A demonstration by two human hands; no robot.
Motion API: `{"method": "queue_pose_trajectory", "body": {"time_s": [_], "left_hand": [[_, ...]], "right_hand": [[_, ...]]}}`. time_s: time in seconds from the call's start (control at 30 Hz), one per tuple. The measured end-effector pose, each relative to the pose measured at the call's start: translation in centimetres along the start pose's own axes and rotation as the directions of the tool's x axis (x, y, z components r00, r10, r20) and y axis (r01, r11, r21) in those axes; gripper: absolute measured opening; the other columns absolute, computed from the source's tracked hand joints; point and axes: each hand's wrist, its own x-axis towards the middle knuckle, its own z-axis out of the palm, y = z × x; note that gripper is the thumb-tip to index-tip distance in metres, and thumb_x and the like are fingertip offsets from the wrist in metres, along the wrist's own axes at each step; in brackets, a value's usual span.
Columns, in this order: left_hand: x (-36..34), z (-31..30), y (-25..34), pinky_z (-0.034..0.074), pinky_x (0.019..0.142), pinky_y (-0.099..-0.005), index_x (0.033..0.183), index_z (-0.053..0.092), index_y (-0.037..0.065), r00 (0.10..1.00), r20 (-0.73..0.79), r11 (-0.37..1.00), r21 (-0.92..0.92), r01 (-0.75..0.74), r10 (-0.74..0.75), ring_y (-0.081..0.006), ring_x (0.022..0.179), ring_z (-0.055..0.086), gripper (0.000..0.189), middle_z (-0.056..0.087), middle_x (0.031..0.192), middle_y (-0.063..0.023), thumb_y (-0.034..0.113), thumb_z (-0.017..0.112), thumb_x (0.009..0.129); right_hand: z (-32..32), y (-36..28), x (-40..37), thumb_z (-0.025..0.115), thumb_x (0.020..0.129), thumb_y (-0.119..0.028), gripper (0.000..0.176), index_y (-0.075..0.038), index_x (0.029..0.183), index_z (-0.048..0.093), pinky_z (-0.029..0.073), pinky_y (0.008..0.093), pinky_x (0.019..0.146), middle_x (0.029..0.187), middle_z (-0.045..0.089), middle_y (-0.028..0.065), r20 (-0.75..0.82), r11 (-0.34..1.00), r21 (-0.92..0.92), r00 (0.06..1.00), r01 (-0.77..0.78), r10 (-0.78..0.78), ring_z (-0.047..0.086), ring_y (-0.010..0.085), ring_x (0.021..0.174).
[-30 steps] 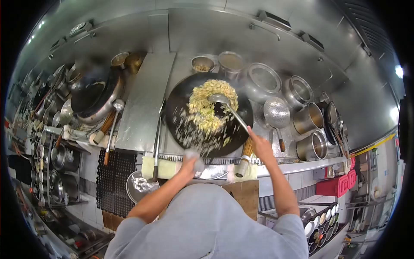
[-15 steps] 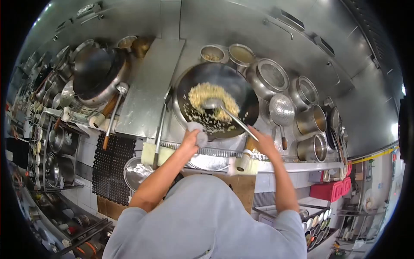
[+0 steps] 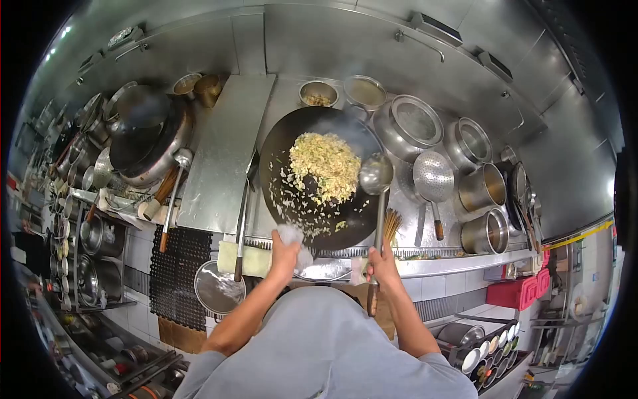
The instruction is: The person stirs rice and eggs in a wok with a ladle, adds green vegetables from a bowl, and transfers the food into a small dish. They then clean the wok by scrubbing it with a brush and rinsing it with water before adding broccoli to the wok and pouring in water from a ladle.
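My left hand [image 3: 284,258] is closed around a whitish cloth [image 3: 292,237] at the near-left rim of a big black wok [image 3: 276,176]. The fingers' hold on the rim itself is covered by the cloth. In the wok lies a pale yellow heap of fried rice [image 3: 324,163] with bits of green, and loose grains trail toward the near side. My right hand [image 3: 384,265] grips the handle of a ladle [image 3: 377,174], whose bowl is up at the wok's right edge, apart from the rice. Beside that hand, a bamboo brush [image 3: 393,225] sticks up.
A perforated skimmer [image 3: 433,174] and steel pots [image 3: 483,183] stand to the right. Behind the wok are a small bowl [image 3: 318,93] and a strainer [image 3: 365,92]. Left of it lie a long-handled spatula [image 3: 244,226] and a folded towel [image 3: 256,258]; a second wok [image 3: 149,136] stands farther left.
The ladle has left the rice and swung to the wok's right edge, its handle now pointing toward me. The wok has come nearer, and the rice has shifted into a rounder heap.
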Motion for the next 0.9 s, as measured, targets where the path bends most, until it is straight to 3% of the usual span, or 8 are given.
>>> {"method": "queue_pose_trajectory", "body": {"time_s": [0.07, 0.2, 0.37, 0.5, 0.57, 0.63, 0.73, 0.9], "left_hand": [[-1.1, -0.3, -1.6, 0.05, 0.076, -0.035, 0.12, 0.035, 0.002, 0.984, -0.052, 0.966, 0.206, -0.158, 0.172, -0.0217, 0.094, 0.054, 0.045, 0.05, 0.103, -0.0131, -0.002, 0.05, 0.077], [-3.0, -1.0, 0.5, 0.048, 0.078, -0.0341, 0.125, 0.034, 0.003, 1.0, -0.012, 1.0, -0.021, -0.011, 0.011, -0.0201, 0.092, 0.053, 0.054, 0.05, 0.103, -0.0117, -0.003, 0.052, 0.074], [-1.7, -4.3, 0.8, 0.05, 0.071, -0.0344, 0.112, 0.044, 0.007, 0.972, 0.132, 0.958, -0.189, 0.216, -0.193, -0.02, 0.086, 0.056, 0.04, 0.053, 0.097, -0.0065, -0.002, 0.05, 0.074], [-0.7, -6.3, -2.1, 0.05, 0.069, -0.036, 0.108, 0.047, 0.008, 0.94, 0.218, 0.911, -0.264, 0.316, -0.262, -0.0218, 0.083, 0.058, 0.035, 0.055, 0.091, -0.0067, 0.001, 0.055, 0.075], [0.0, -6.3, -1.3, 0.051, 0.07, -0.0366, 0.104, 0.05, 0.007, 0.899, 0.29, 0.872, -0.272, 0.407, -0.329, -0.0229, 0.079, 0.06, 0.029, 0.057, 0.088, -0.0071, 0.003, 0.057, 0.076], [0.6, -6.4, 0.0, 0.052, 0.062, -0.0375, 0.096, 0.053, 0.005, 0.732, 0.395, 0.744, -0.158, 0.649, -0.555, -0.0231, 0.071, 0.061, 0.021, 0.056, 0.078, -0.0065, 0.0, 0.055, 0.076], [1.0, -4.8, 2.4, 0.052, 0.06, -0.0366, 0.089, 0.055, 0.004, 0.829, 0.362, 0.859, -0.125, 0.497, -0.427, -0.0221, 0.065, 0.06, 0.014, 0.056, 0.071, -0.0059, -0.001, 0.053, 0.076], [-1.2, -2.8, 2.1, 0.051, 0.066, -0.0351, 0.105, 0.05, 0.004, 0.917, 0.353, 0.966, -0.106, 0.236, -0.185, -0.0202, 0.079, 0.06, 0.029, 0.056, 0.09, -0.0062, -0.003, 0.05, 0.077]], "right_hand": [[0.7, -0.8, -0.6, 0.047, 0.094, -0.013, 0.053, -0.016, 0.141, 0.021, 0.04, 0.0254, 0.037, 0.076, 0.042, 0.0012, 0.152, 0.976, 0.161, 0.981, -0.149, 0.124, 0.04, 0.0078, 0.048], [2.2, -3.4, -1.2, 0.045, 0.096, -0.013, 0.032, -0.015, 0.126, 0.035, 0.036, 0.0232, 0.036, 0.075, 0.041, 0.0, 0.334, 0.93, 0.25, 0.926, -0.269, 0.178, 0.037, 0.0056, 0.047], [2.6, -1.6, 0.7, 0.044, 0.097, -0.013, 0.019, -0.016, 0.115, 0.04, 0.032, 0.021, 0.035, 0.075, 0.042, -0.0001, 0.722, 0.691, 0.406, 0.673, -0.598, 0.159, 0.036, 0.0039, 0.046], [3.8, -1.1, -5.0, 0.045, 0.096, -0.014, 0.049, -0.018, 0.141, 0.024, 0.035, 0.0229, 0.033, 0.072, 0.042, 0.0009, 0.541, 0.925, 0.277, 0.838, -0.26, 0.074, 0.035, 0.0061, 0.041], [5.9, 1.3, -6.6, 0.047, 0.093, -0.012, 0.062, -0.015, 0.146, 0.014, 0.039, 0.0237, 0.035, 0.067, 0.042, 0.0001, 0.277, 0.996, -0.06, 0.958, -0.062, 0.077, 0.036, 0.0064, 0.042], [7.1, 2.1, -6.5, 0.046, 0.094, -0.012, 0.059, -0.015, 0.144, 0.017, 0.039, 0.0236, 0.035, 0.069, 0.041, -0.0002, 0.291, 0.996, 0.072, 0.956, -0.055, 0.031, 0.035, 0.0053, 0.043], [6.6, 4.1, -6.5, 0.047, 0.095, -0.014, 0.04, -0.015, 0.132, 0.032, 0.036, 0.0213, 0.034, 0.073, 0.04, -0.0009, 0.413, 0.784, 0.546, 0.909, -0.294, 0.054, 0.033, 0.0028, 0.043], [5.8, 7.4, -12.7, 0.047, 0.095, -0.014, 0.044, -0.017, 0.136, 0.032, 0.036, 0.0208, 0.034, 0.073, 0.04, -0.0011, 0.251, 0.772, 0.615, 0.968, -0.159, 0.0, 0.034, 0.0028, 0.043]]}}
